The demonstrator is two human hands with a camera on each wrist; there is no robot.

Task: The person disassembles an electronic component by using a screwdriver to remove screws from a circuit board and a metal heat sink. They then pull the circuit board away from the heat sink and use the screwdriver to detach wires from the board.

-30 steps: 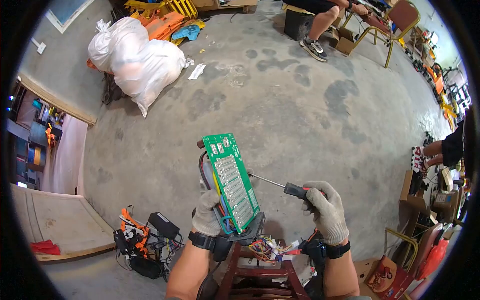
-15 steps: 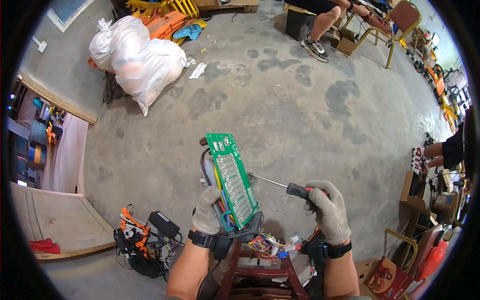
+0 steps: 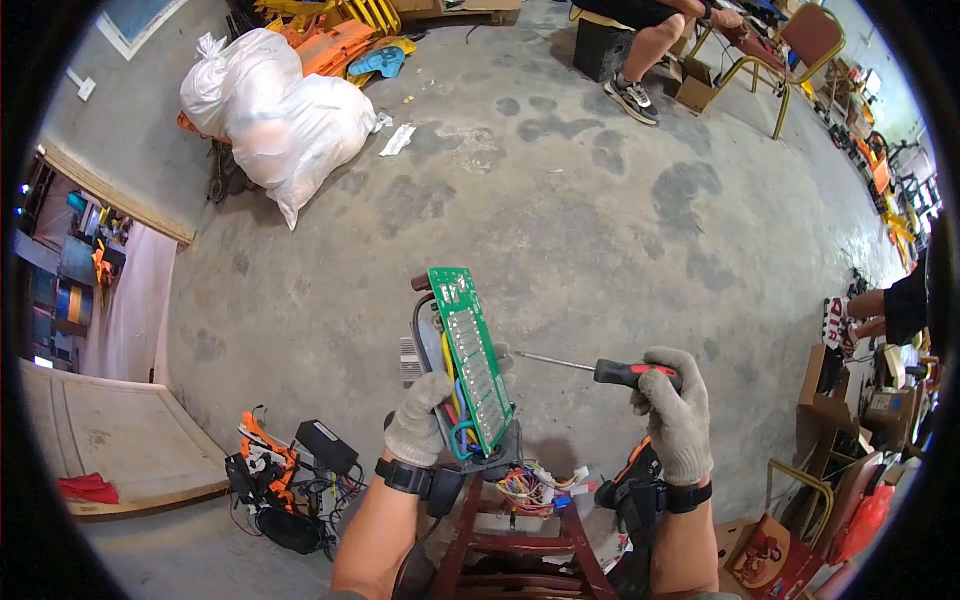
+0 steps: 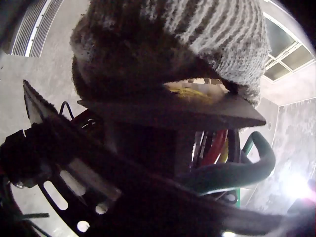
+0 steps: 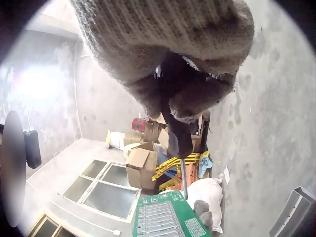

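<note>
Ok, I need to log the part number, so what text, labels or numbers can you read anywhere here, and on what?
No text reads clearly.
Green circuit board: white print, too small to read.
Striped label behind it: barcode-like bars, no legible digits.
Red-and-white sign at the right edge: big letters, distorted, unreadable.
Screwdriver: no marking visible.

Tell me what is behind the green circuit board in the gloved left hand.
Behind the green circuit board run red, yellow and blue wires plus a black cable. Board and gloved left hand hide their ends.
</note>
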